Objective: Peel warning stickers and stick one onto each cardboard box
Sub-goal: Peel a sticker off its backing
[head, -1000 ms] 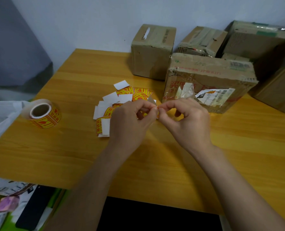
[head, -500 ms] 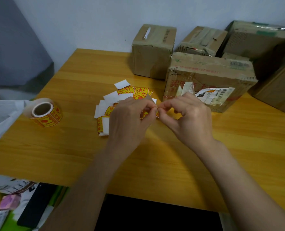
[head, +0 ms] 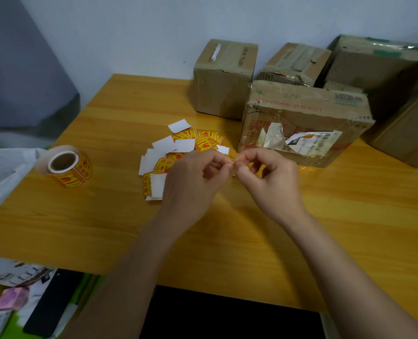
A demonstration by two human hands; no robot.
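My left hand point(head: 193, 182) and my right hand point(head: 271, 182) meet fingertip to fingertip above the wooden table point(head: 227, 241), both pinching one small yellow-and-red warning sticker point(head: 232, 163), which is mostly hidden by my fingers. Behind my left hand lies a loose pile of cut stickers point(head: 178, 152), some face up, some showing white backing. A roll of the same stickers point(head: 66, 167) stands at the left. The nearest cardboard box point(head: 305, 111), with torn labels on its front, sits just beyond my right hand. A smaller box point(head: 222, 79) stands behind it to the left.
More cardboard boxes crowd the back right corner, one taped point(head: 296, 62), one large point(head: 379, 62), one at the right edge point(head: 408, 133). A white plastic bag point(head: 2, 167) lies over the table's left edge. Clutter lies on the floor at lower left.
Both hands stay pinched together at the same spot; only the fingers have shifted slightly on the sticker. The white backing corner seen above my fingers earlier is hidden now.
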